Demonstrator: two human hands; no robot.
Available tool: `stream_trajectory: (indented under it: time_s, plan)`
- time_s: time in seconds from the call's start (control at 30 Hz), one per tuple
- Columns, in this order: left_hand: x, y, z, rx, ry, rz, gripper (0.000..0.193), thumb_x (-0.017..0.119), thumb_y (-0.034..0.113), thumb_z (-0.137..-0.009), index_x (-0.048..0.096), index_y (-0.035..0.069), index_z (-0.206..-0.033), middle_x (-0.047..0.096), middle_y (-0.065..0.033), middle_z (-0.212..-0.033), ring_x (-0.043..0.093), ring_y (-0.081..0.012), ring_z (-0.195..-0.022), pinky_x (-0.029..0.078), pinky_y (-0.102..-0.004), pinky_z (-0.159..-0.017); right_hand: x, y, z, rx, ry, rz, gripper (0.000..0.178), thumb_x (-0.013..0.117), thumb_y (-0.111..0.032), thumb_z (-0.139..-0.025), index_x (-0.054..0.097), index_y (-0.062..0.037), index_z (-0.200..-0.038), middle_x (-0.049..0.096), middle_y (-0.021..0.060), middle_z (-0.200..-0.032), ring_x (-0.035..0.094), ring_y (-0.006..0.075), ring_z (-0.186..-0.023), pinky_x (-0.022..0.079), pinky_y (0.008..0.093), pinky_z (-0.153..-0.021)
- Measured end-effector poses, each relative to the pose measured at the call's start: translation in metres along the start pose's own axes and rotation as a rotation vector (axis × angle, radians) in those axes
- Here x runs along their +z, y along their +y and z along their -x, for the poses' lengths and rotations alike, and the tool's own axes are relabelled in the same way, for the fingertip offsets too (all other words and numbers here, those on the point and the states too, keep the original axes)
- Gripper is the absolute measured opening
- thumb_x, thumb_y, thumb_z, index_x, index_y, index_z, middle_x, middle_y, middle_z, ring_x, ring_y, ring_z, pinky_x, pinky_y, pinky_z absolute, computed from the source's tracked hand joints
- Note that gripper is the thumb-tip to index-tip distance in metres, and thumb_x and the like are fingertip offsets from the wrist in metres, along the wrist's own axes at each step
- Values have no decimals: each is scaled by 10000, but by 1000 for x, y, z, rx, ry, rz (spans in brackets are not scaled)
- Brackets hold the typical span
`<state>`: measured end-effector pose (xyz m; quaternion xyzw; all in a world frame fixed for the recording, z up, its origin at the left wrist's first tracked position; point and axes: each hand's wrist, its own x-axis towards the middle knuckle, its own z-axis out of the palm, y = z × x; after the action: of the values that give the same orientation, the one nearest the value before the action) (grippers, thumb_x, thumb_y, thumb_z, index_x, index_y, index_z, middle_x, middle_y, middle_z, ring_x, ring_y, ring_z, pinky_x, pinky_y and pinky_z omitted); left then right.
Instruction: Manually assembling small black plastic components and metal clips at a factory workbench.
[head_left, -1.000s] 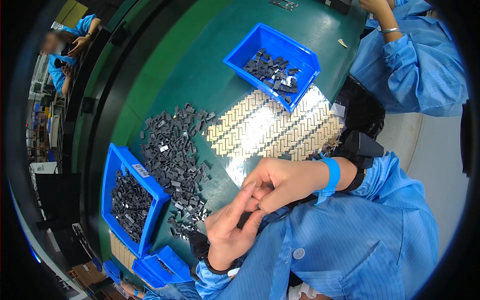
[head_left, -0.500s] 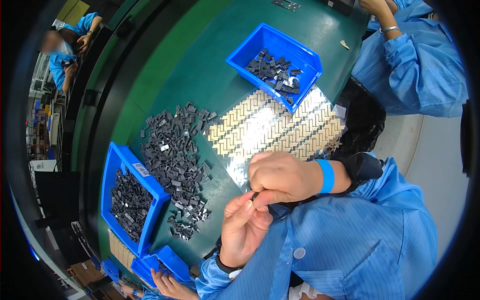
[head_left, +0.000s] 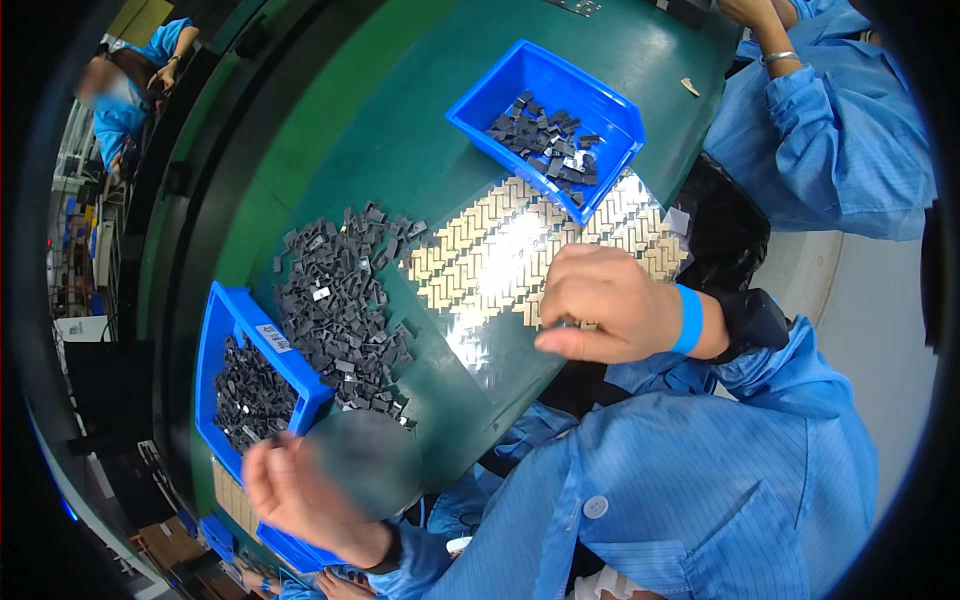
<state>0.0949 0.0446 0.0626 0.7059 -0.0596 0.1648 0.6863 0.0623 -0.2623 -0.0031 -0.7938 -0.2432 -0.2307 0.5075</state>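
Note:
My left hand (head_left: 315, 500) is over the near edge of the left blue bin (head_left: 308, 400), its fingertips pinched at a small black part (head_left: 279, 440); a blurred patch hides some of this hand. Inside that bin lie many small black parts (head_left: 255, 395). Above the sheet of tan strips (head_left: 470, 250), near its right-hand lower edge, is my right hand (head_left: 610, 305). Its fingers curl toward the thumb around a small dark piece (head_left: 566, 322), mostly hidden. A loose heap of black parts (head_left: 340, 290) spreads on the green table between bin and sheet.
Another blue bin (head_left: 600, 105) with black parts overlaps the sheet's far edge. A black bag (head_left: 730, 225) hangs by the table's right edge. A co-worker's blue sleeve (head_left: 820, 140) is at the upper right. Another person's hand (head_left: 345, 583) shows at the lower left.
My hands, together at a small dark piece before, have parted. The left has swung left to the bin; the right has moved right and away from me over the sheet.

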Motion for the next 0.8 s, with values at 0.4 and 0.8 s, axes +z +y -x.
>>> stream_trajectory:
  time_s: [0.4,0.8]
  plan:
    - [57,-24,-4,468,-714,-1148,624,705,69,-662,479,59,-1244,456,-126,-1309,347,-322,-1266,191,-485,-1042,33,13,-6,111,-274,185,170,613,-145,-782,553,-27,-889,545,94,-842,552,268,-775,449,358,-693]
    - [94,-72,6,448,-921,-903,617,710,142,-697,471,81,-1262,599,-80,-1086,510,-220,-1123,23,-568,-1050,53,27,-8,105,-273,251,353,673,-143,-669,552,-9,-972,545,98,-919,537,271,-851,453,366,-767]
